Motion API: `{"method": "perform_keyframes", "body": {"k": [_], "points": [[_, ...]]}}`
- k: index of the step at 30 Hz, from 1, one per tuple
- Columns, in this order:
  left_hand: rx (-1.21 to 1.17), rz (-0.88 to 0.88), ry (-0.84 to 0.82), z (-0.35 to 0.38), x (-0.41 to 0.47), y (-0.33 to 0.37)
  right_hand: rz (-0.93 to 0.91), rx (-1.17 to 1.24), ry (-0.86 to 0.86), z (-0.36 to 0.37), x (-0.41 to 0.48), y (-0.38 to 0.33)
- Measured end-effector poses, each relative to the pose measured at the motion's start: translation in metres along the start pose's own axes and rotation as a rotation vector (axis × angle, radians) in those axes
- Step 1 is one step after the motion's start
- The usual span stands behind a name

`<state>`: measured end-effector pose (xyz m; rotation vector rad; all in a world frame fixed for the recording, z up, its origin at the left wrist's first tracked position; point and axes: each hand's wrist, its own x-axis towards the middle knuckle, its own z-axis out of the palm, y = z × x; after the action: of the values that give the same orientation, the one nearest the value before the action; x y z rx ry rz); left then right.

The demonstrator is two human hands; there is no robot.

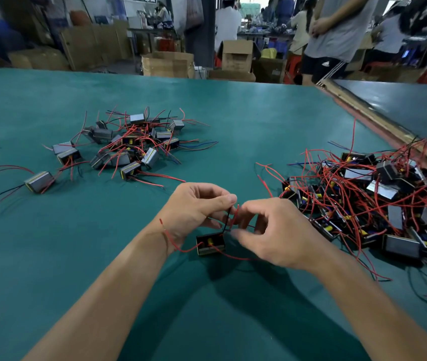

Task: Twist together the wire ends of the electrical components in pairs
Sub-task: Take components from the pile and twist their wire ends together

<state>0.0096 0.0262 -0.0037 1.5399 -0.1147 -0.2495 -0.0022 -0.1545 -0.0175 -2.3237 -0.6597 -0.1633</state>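
A small black box-shaped component [211, 243] with a yellow part inside hangs just above the green table [246, 113], between my hands. My left hand [196, 207] pinches a black wire and a red wire [235, 214] that rise from it. My right hand [272, 230] has its fingers curled at the same wires from the right; its fingertips are blurred. Another red wire [178, 246] trails from the component across my left wrist.
A pile of components with red, black and blue wires [123, 147] lies at the far left. A larger tangled heap [379, 199] lies at the right. A second table [415, 110] adjoins at the right. People and cardboard boxes [168, 63] stand beyond the far edge.
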Motion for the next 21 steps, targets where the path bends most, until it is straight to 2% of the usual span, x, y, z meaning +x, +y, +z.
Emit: {"method": "perform_keyframes", "body": {"k": [3,6,13,21], "points": [[0.003,-0.025,-0.008,0.0006,0.0000,-0.0010,-0.009,-0.110,-0.029,-0.0004,-0.0004,0.0014],[-0.006,-0.039,-0.005,0.0006,0.0004,0.0003,0.002,-0.082,-0.075,-0.0033,0.0006,0.0041],[-0.029,-0.070,0.025,0.0009,0.0001,0.0017,0.108,0.089,0.069,-0.0034,0.0038,0.0090],[-0.055,-0.082,0.028,0.0013,0.0005,-0.0001,0.146,0.060,0.053,-0.0020,0.0016,0.0052]]}}
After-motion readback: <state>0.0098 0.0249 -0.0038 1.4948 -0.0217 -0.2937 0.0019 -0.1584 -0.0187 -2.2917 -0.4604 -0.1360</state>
